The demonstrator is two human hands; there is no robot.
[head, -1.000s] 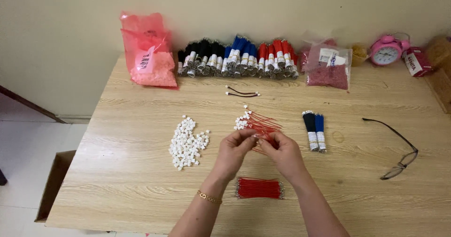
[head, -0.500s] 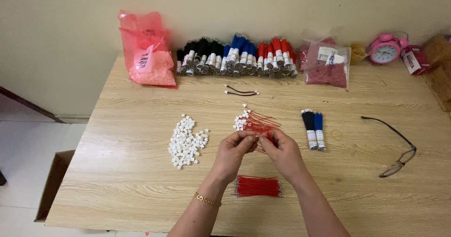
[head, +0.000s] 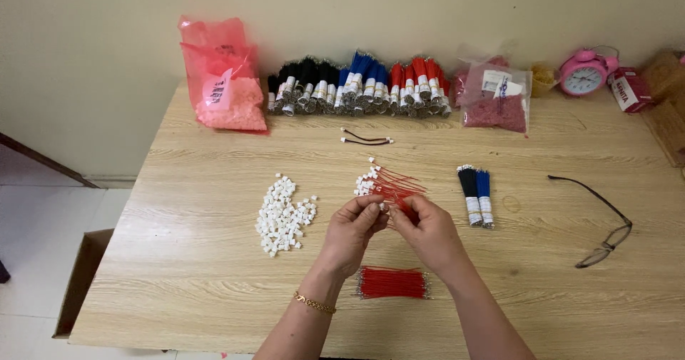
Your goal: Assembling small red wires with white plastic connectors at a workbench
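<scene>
Pale wood-grain table (head: 185, 274) against a cream wall (head: 107, 60); white tiled floor (head: 36, 246).

The left hand (head: 354, 226) and the right hand (head: 426, 228) meet over a red wire (head: 404, 207); the fingertips cover the spot where they pinch it, so the tiny end piece cannot be seen; both arms are cut off by the bottom edge; the red wire bundle (head: 392, 283) has one end partly behind the right wrist; the little white plugs (head: 284, 214) are too small to tell their shape; the brown box (head: 80, 281) on the floor is partly hidden by the table (head: 200, 260); the red and white box (head: 629, 91) and the wooden thing (head: 667, 96) at the right are cut by the edge; the pink clock (head: 583, 74) face is too small to read; the far bundles (head: 357, 85) blur together.
</scene>
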